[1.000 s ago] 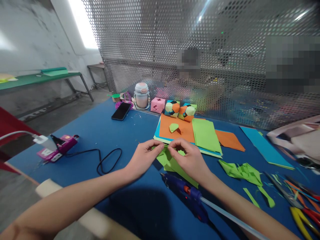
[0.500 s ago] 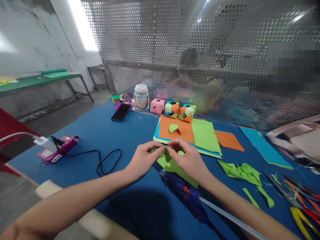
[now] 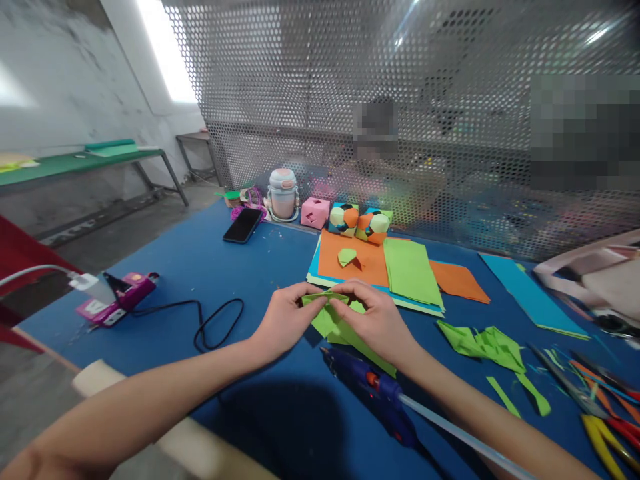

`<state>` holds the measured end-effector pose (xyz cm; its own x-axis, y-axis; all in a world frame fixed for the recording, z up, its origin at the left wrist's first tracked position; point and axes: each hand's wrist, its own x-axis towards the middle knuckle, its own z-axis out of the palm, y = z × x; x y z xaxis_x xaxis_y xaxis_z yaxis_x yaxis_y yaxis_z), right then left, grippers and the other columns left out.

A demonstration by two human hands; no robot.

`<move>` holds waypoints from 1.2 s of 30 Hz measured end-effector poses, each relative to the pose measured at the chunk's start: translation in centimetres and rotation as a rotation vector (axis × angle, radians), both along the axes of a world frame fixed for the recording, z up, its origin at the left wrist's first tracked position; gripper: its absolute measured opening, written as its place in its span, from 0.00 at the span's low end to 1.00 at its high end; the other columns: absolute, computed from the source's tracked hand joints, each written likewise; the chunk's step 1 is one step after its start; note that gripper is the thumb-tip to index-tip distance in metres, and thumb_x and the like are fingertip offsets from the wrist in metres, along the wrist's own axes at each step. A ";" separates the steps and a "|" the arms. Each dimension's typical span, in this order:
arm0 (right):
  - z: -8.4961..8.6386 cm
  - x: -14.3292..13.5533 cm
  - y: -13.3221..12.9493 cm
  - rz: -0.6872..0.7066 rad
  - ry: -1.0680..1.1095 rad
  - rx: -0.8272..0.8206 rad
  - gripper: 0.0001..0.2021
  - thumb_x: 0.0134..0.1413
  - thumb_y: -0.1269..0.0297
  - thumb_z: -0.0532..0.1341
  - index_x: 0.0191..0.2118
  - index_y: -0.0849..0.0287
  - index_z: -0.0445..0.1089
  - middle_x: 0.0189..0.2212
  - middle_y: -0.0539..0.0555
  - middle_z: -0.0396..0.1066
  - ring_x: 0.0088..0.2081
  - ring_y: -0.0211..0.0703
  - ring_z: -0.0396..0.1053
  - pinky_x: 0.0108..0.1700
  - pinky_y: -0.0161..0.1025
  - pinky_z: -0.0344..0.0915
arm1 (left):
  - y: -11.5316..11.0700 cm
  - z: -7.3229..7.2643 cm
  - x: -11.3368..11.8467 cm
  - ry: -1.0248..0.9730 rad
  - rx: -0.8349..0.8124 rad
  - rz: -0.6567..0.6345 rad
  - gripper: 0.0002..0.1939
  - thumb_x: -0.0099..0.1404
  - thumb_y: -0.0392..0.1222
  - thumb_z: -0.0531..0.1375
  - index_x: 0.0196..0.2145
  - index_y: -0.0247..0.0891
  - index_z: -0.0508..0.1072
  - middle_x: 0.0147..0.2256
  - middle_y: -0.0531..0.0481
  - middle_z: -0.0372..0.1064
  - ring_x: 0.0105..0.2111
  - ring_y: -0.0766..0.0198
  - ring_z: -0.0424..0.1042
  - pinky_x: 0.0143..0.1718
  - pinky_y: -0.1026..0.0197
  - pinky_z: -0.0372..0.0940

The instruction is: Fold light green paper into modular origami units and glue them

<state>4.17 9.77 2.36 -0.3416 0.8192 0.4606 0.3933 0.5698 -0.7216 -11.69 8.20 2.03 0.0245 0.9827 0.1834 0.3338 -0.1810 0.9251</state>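
Observation:
My left hand (image 3: 291, 317) and my right hand (image 3: 376, 316) meet near the middle of the view. Between thumbs and fingers, both pinch a small folded piece of green paper (image 3: 326, 298). More green paper (image 3: 350, 335) lies just below them on the blue table (image 3: 280, 413). A dark blue glue gun (image 3: 370, 390) with a long clear glue stick lies beneath my right hand, its nozzle pointing up and left. Beyond my hands, a small green folded piece (image 3: 347, 256) sits on an orange sheet (image 3: 327, 253), beside a green paper stack (image 3: 413, 273).
A phone (image 3: 243, 225), a bottle (image 3: 283, 193), a pink paper cube (image 3: 315, 213) and patterned paper pieces (image 3: 373, 225) stand behind. A power strip (image 3: 117, 301) is left; crumpled green paper (image 3: 485, 347) and yellow-handled scissors (image 3: 600, 443) are right. A person is behind the perforated screen.
The green piece between my fingers now shows a wider, flatter top edge. My right-hand fingers have shifted slightly left. The other things stay in place.

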 end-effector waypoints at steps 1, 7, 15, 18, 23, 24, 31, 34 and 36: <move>0.0 0.0 0.0 0.000 -0.004 -0.003 0.04 0.51 0.71 0.58 0.33 0.58 0.70 0.28 0.50 0.71 0.30 0.39 0.68 0.33 0.35 0.65 | -0.1 0.0 0.0 0.014 0.014 -0.003 0.08 0.57 0.40 0.58 0.29 0.35 0.76 0.26 0.52 0.73 0.25 0.68 0.65 0.27 0.66 0.58; -0.2 -0.1 0.0 0.001 0.001 0.026 0.05 0.50 0.74 0.58 0.30 0.57 0.68 0.26 0.48 0.68 0.29 0.37 0.66 0.32 0.34 0.63 | -0.4 -0.1 0.2 0.097 0.078 -0.011 0.06 0.56 0.35 0.57 0.28 0.36 0.75 0.27 0.52 0.72 0.27 0.67 0.67 0.28 0.66 0.59; -0.1 0.0 -0.1 0.040 -0.009 0.034 0.04 0.53 0.72 0.58 0.32 0.58 0.69 0.28 0.49 0.70 0.30 0.38 0.67 0.34 0.34 0.63 | -0.4 -0.1 0.2 0.089 0.071 -0.009 0.06 0.55 0.33 0.56 0.28 0.35 0.74 0.27 0.53 0.72 0.27 0.68 0.67 0.29 0.67 0.59; -0.1 0.0 0.0 0.034 0.009 0.079 0.05 0.53 0.73 0.57 0.31 0.58 0.69 0.26 0.49 0.69 0.30 0.37 0.66 0.33 0.34 0.62 | -0.3 0.0 0.2 0.049 0.057 -0.023 0.06 0.55 0.35 0.58 0.29 0.35 0.75 0.28 0.52 0.73 0.29 0.67 0.68 0.31 0.67 0.60; -0.4 0.0 0.1 0.034 0.017 0.100 0.05 0.53 0.74 0.57 0.31 0.58 0.70 0.27 0.49 0.70 0.30 0.37 0.67 0.34 0.34 0.63 | -0.1 0.1 0.1 -0.005 0.025 -0.063 0.09 0.58 0.41 0.58 0.29 0.34 0.76 0.28 0.51 0.73 0.30 0.66 0.68 0.32 0.67 0.60; -0.4 0.0 0.1 0.034 0.016 0.096 0.05 0.53 0.73 0.57 0.32 0.58 0.70 0.27 0.49 0.70 0.30 0.37 0.67 0.34 0.34 0.63 | -0.1 0.1 0.0 -0.011 0.022 -0.068 0.09 0.59 0.41 0.58 0.28 0.34 0.76 0.28 0.51 0.73 0.29 0.66 0.68 0.31 0.67 0.60; 0.1 0.4 0.3 0.035 -0.037 -0.009 0.08 0.54 0.66 0.57 0.39 0.59 0.69 0.33 0.53 0.72 0.33 0.40 0.69 0.37 0.37 0.66 | 0.4 0.0 -0.3 -0.017 0.029 -0.056 0.08 0.58 0.40 0.59 0.28 0.33 0.76 0.27 0.51 0.72 0.28 0.67 0.66 0.30 0.67 0.59; 0.8 1.6 0.5 0.015 -0.072 -0.095 0.11 0.55 0.62 0.55 0.42 0.60 0.69 0.34 0.54 0.72 0.35 0.41 0.69 0.37 0.39 0.67 | 0.9 -0.1 -0.7 -0.018 0.043 -0.023 0.09 0.58 0.41 0.59 0.28 0.34 0.76 0.27 0.52 0.72 0.27 0.68 0.65 0.28 0.67 0.58; 1.2 3.1 0.4 -0.010 -0.101 -0.178 0.12 0.55 0.62 0.53 0.41 0.60 0.69 0.36 0.55 0.73 0.36 0.41 0.70 0.38 0.39 0.68 | 1.2 -0.2 -0.9 -0.021 0.039 0.003 0.10 0.58 0.43 0.59 0.28 0.34 0.76 0.26 0.52 0.71 0.25 0.69 0.64 0.27 0.67 0.57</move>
<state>7.28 10.13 3.56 -0.3701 0.8883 0.2719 0.4734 0.4321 -0.7676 -12.60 9.40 1.83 0.0173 0.9748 0.2225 0.3147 -0.2165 0.9242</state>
